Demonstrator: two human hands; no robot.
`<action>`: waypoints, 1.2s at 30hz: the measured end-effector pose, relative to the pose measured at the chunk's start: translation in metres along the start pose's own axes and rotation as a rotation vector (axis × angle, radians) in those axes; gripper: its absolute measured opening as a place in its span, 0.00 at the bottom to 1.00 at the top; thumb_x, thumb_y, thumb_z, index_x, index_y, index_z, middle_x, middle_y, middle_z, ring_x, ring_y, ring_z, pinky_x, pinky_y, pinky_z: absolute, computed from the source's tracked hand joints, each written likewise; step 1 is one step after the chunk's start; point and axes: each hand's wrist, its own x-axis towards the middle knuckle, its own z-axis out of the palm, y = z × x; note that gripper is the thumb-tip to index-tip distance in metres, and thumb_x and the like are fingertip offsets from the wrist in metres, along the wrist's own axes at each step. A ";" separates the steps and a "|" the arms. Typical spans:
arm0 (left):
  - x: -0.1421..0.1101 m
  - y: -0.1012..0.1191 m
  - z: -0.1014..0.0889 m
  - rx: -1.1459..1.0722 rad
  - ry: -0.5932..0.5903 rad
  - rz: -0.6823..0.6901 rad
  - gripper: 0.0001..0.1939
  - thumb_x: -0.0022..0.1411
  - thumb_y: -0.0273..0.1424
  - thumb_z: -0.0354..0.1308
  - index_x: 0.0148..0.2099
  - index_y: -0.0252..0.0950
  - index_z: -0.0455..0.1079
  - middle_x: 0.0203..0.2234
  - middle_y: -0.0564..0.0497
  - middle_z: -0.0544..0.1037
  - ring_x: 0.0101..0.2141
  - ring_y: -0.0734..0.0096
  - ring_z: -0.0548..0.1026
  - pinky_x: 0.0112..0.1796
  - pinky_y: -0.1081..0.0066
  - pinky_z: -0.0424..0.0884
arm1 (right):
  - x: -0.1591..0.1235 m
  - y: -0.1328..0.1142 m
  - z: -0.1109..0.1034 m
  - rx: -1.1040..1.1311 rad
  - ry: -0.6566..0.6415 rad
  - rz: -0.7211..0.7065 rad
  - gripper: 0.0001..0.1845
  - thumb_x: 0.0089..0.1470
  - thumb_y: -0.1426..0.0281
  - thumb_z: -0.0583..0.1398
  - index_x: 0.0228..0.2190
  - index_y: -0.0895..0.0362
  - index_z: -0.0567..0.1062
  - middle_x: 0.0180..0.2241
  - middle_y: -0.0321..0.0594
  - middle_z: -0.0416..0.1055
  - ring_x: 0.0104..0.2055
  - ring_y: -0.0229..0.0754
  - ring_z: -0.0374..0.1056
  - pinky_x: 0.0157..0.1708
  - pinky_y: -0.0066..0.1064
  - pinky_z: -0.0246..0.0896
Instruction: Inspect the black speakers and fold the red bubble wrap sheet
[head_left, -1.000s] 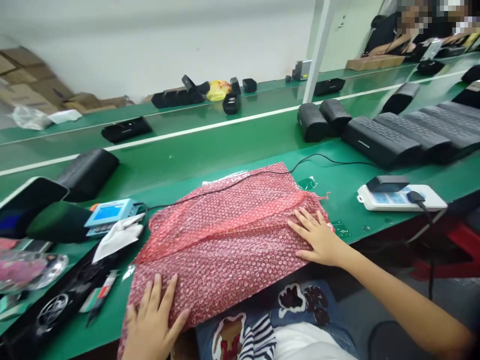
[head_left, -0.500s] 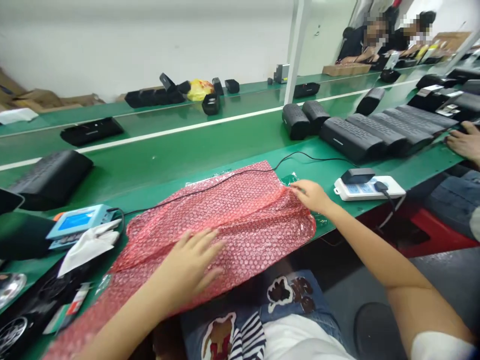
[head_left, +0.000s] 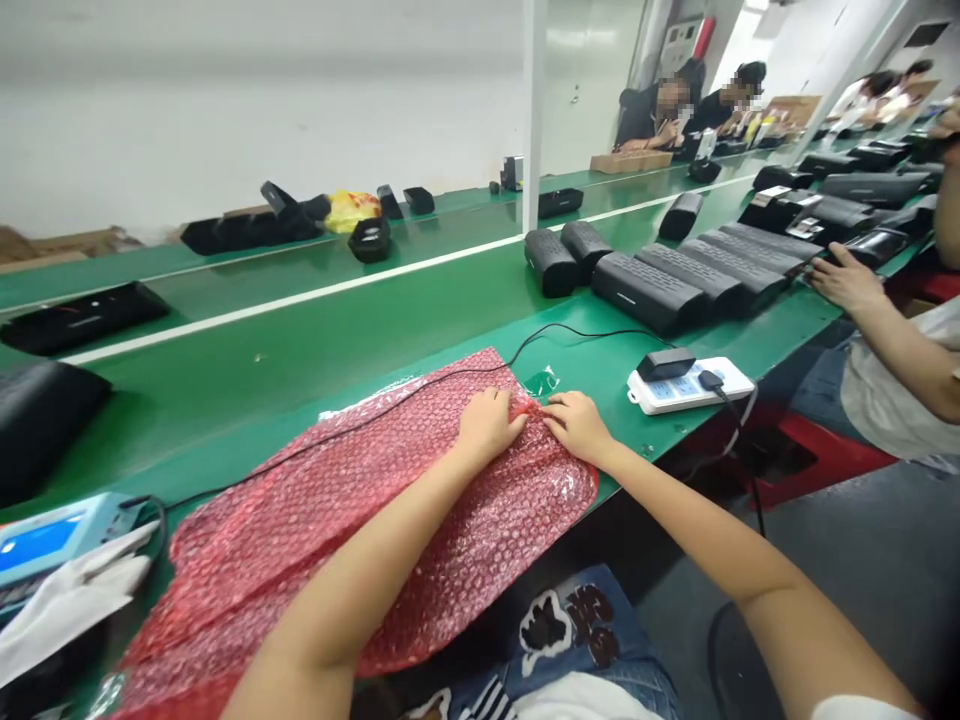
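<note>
A sheet of red bubble wrap lies along the front of the green bench, its near edge hanging over my lap. Close to its right end, my left hand has its fingers curled on the film. Just to the right, my right hand pinches the edge of the same wrap. The two hands are a small gap apart, with a gathered fold of film between them. A thin black cable runs across the top of the sheet. Some clear plastic film shows beyond my right hand.
A white power strip with a black adapter lies to the right. Several black speaker-like units stand behind it, near a co-worker's hand. At the left are a blue-screened device, white gloves and a black unit.
My left hand has moved right and away from me, from flat on the wrap's middle to its right end beside my right hand. The view has turned to the right.
</note>
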 end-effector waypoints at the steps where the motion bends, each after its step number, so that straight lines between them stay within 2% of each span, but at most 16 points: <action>1: 0.006 -0.001 0.002 0.000 0.002 -0.025 0.18 0.66 0.39 0.52 0.48 0.32 0.72 0.43 0.40 0.75 0.44 0.57 0.73 0.44 0.64 0.68 | 0.000 0.001 0.001 0.006 -0.003 -0.009 0.13 0.62 0.69 0.58 0.45 0.57 0.79 0.49 0.45 0.72 0.51 0.49 0.63 0.54 0.39 0.56; 4: 0.015 -0.003 0.004 -0.001 0.001 -0.058 0.17 0.69 0.37 0.47 0.41 0.36 0.75 0.39 0.44 0.77 0.41 0.61 0.74 0.40 0.68 0.67 | 0.001 0.002 0.000 0.014 -0.017 -0.029 0.13 0.62 0.69 0.59 0.45 0.56 0.79 0.49 0.44 0.71 0.52 0.48 0.63 0.54 0.38 0.56; 6: 0.018 -0.003 0.005 0.003 0.009 -0.076 0.17 0.69 0.35 0.45 0.40 0.37 0.75 0.39 0.46 0.78 0.40 0.62 0.75 0.39 0.68 0.66 | 0.005 0.002 -0.003 0.013 -0.029 -0.034 0.12 0.63 0.68 0.57 0.43 0.56 0.80 0.49 0.43 0.72 0.51 0.48 0.63 0.53 0.38 0.56; 9: 0.020 -0.003 0.007 0.027 0.038 -0.108 0.18 0.70 0.34 0.43 0.40 0.36 0.74 0.38 0.45 0.79 0.40 0.61 0.75 0.38 0.68 0.65 | 0.017 0.004 -0.008 0.006 -0.055 -0.035 0.16 0.67 0.67 0.52 0.39 0.58 0.79 0.43 0.43 0.74 0.45 0.45 0.66 0.50 0.35 0.57; 12: 0.020 -0.004 0.012 0.053 0.069 -0.106 0.19 0.71 0.35 0.41 0.41 0.35 0.73 0.38 0.44 0.79 0.39 0.60 0.75 0.37 0.66 0.63 | 0.036 0.008 -0.013 -0.015 -0.070 -0.018 0.14 0.65 0.68 0.55 0.46 0.61 0.76 0.43 0.46 0.74 0.46 0.45 0.66 0.49 0.33 0.58; 14: 0.020 -0.005 0.016 0.064 0.086 -0.083 0.20 0.71 0.35 0.40 0.41 0.35 0.73 0.38 0.43 0.79 0.39 0.58 0.75 0.38 0.65 0.63 | 0.047 0.009 -0.014 -0.034 -0.087 -0.021 0.16 0.61 0.67 0.60 0.48 0.62 0.75 0.45 0.47 0.73 0.47 0.47 0.66 0.49 0.33 0.58; 16: 0.020 -0.006 0.018 0.071 0.101 -0.059 0.21 0.71 0.34 0.39 0.40 0.34 0.73 0.37 0.42 0.78 0.39 0.57 0.74 0.38 0.63 0.62 | 0.056 0.009 -0.014 -0.052 -0.111 -0.035 0.16 0.59 0.65 0.62 0.46 0.60 0.77 0.44 0.47 0.72 0.47 0.47 0.66 0.48 0.34 0.58; 21: 0.015 -0.001 0.012 0.084 0.141 0.015 0.23 0.72 0.33 0.35 0.42 0.32 0.72 0.39 0.36 0.76 0.42 0.52 0.71 0.42 0.58 0.61 | 0.066 0.009 -0.011 -0.063 -0.155 -0.049 0.11 0.62 0.67 0.59 0.41 0.57 0.80 0.43 0.43 0.73 0.46 0.44 0.66 0.49 0.32 0.57; 24: 0.006 0.012 0.009 0.081 0.108 0.159 0.22 0.71 0.30 0.35 0.43 0.33 0.72 0.38 0.37 0.75 0.42 0.54 0.70 0.41 0.59 0.63 | 0.071 0.008 -0.012 -0.054 -0.184 -0.051 0.10 0.61 0.71 0.58 0.38 0.57 0.81 0.43 0.41 0.75 0.46 0.41 0.67 0.50 0.30 0.56; 26: 0.000 0.022 0.012 0.073 0.059 0.280 0.18 0.70 0.29 0.40 0.43 0.34 0.72 0.37 0.40 0.75 0.40 0.59 0.71 0.39 0.63 0.64 | 0.076 0.007 -0.013 -0.052 -0.209 -0.056 0.10 0.60 0.74 0.58 0.37 0.57 0.81 0.42 0.39 0.76 0.46 0.39 0.68 0.48 0.27 0.57; 28: -0.004 0.032 0.016 0.075 0.030 0.342 0.15 0.68 0.27 0.43 0.46 0.33 0.72 0.40 0.41 0.75 0.41 0.60 0.71 0.38 0.66 0.66 | 0.079 0.005 -0.015 -0.062 -0.226 -0.050 0.11 0.58 0.76 0.57 0.36 0.57 0.81 0.42 0.38 0.76 0.45 0.39 0.69 0.44 0.26 0.58; 30: -0.005 0.037 0.020 0.092 0.021 0.334 0.16 0.67 0.26 0.44 0.49 0.29 0.71 0.44 0.38 0.74 0.43 0.58 0.72 0.39 0.65 0.68 | 0.081 0.002 -0.017 -0.087 -0.227 -0.027 0.12 0.57 0.76 0.56 0.35 0.56 0.80 0.42 0.39 0.76 0.43 0.41 0.70 0.40 0.27 0.59; 32: -0.006 0.040 0.022 0.110 0.011 0.304 0.17 0.67 0.26 0.44 0.49 0.24 0.71 0.44 0.34 0.74 0.42 0.55 0.72 0.40 0.62 0.69 | 0.082 -0.001 -0.016 -0.116 -0.222 -0.004 0.12 0.57 0.76 0.55 0.35 0.57 0.79 0.41 0.41 0.76 0.42 0.43 0.70 0.37 0.28 0.59; 34: -0.007 0.042 0.022 0.123 -0.002 0.284 0.18 0.67 0.24 0.43 0.48 0.21 0.72 0.42 0.32 0.75 0.41 0.53 0.73 0.40 0.60 0.70 | 0.082 -0.004 -0.015 -0.140 -0.217 0.010 0.12 0.57 0.76 0.55 0.36 0.57 0.79 0.41 0.42 0.76 0.42 0.44 0.70 0.37 0.29 0.58; 36: -0.009 0.044 0.022 0.129 -0.010 0.274 0.20 0.66 0.21 0.41 0.51 0.18 0.70 0.44 0.29 0.75 0.42 0.52 0.74 0.39 0.60 0.71 | 0.082 -0.005 -0.015 -0.155 -0.215 0.020 0.12 0.57 0.76 0.54 0.37 0.56 0.78 0.41 0.42 0.76 0.43 0.44 0.70 0.37 0.29 0.58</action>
